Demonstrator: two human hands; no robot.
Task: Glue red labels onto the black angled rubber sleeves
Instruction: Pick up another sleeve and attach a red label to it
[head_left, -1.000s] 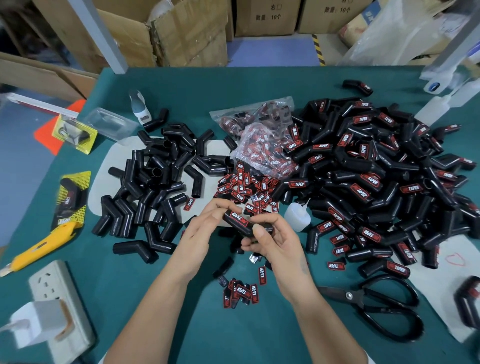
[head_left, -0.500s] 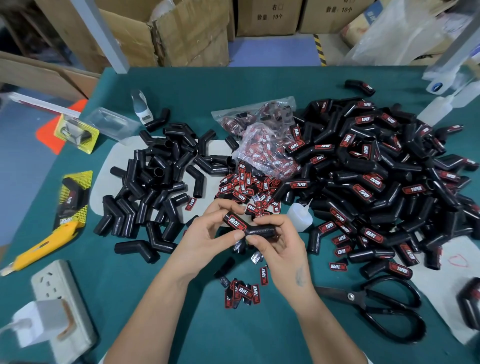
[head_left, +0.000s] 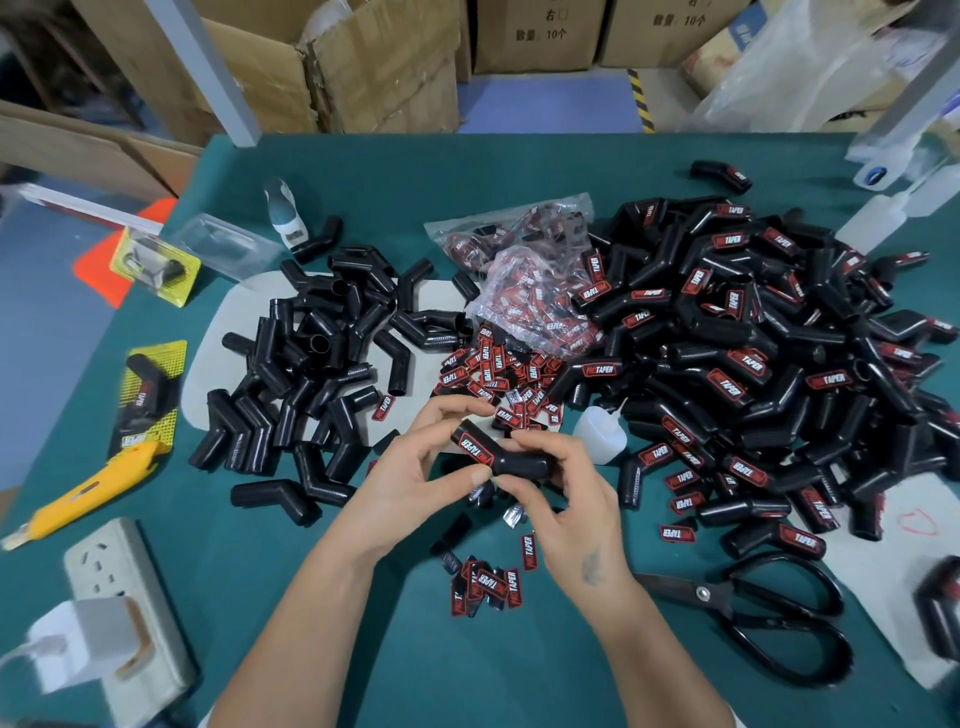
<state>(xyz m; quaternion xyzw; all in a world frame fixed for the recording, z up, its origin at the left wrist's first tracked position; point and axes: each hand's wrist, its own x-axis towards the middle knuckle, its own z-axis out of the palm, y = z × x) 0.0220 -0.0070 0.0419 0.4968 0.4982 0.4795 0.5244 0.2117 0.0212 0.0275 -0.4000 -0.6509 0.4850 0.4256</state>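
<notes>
— While both hands sit at the frame's centre, what do they hold?

— One black angled sleeve (head_left: 501, 454) with a red label (head_left: 475, 448) on its upper-left arm. The left hand (head_left: 415, 478) curls its fingers and thumb round that labelled arm; the right hand (head_left: 566, 499) pinches the other arm between thumb and fingers. It is held just above the green counter (head_left: 363, 649).

— Any containers?

— A clear plastic bag (head_left: 530, 291) above the hands, stuffed with red labels, its mouth spilling a heap of loose labels (head_left: 498, 374) toward the fingers. A small white squeeze bottle (head_left: 597, 434) lies just right of the hands. An empty-looking clear blister shell (head_left: 223, 244) sits at upper left. Cardboard boxes (head_left: 363, 67) stand beyond the counter's far edge; their contents cannot be seen.

— And around them?

— A pile of unlabelled sleeves (head_left: 311, 364) on pale paper to the left; a far larger pile of labelled sleeves (head_left: 753, 364) fills the right side. A few labels (head_left: 493, 582) lie between the forearms. Black scissors (head_left: 769, 618) lie at lower right, a yellow utility knife (head_left: 83, 493) at left, and a power strip (head_left: 119, 597) with a white plug at lower left.
</notes>
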